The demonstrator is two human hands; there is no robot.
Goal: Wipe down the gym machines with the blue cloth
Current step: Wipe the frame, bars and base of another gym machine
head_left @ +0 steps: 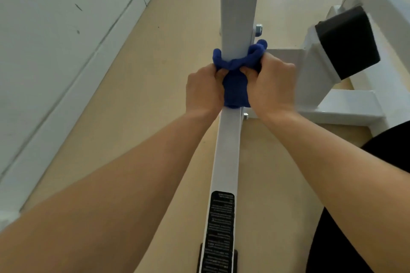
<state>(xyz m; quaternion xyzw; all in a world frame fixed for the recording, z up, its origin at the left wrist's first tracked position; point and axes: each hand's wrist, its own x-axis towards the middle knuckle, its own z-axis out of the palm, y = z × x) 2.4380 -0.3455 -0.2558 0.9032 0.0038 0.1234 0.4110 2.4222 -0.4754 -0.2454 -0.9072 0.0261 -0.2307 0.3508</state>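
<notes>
The blue cloth (235, 66) is wrapped around the foot of a white upright post (239, 6) where it meets the machine's white floor beam (226, 150). My left hand (203, 93) grips the cloth's left side with curled fingers. My right hand (274, 85) grips its right end, which sticks up past the post. A fold of cloth hangs down between the two hands over the beam. Both fingertips are partly hidden in the fabric.
A white frame member with a black end cap (347, 44) slants down at the right onto a white base plate (346, 106). A white wall with skirting (66, 62) runs along the left. The floor (155, 73) is beige. A black label (219, 228) sits on the beam.
</notes>
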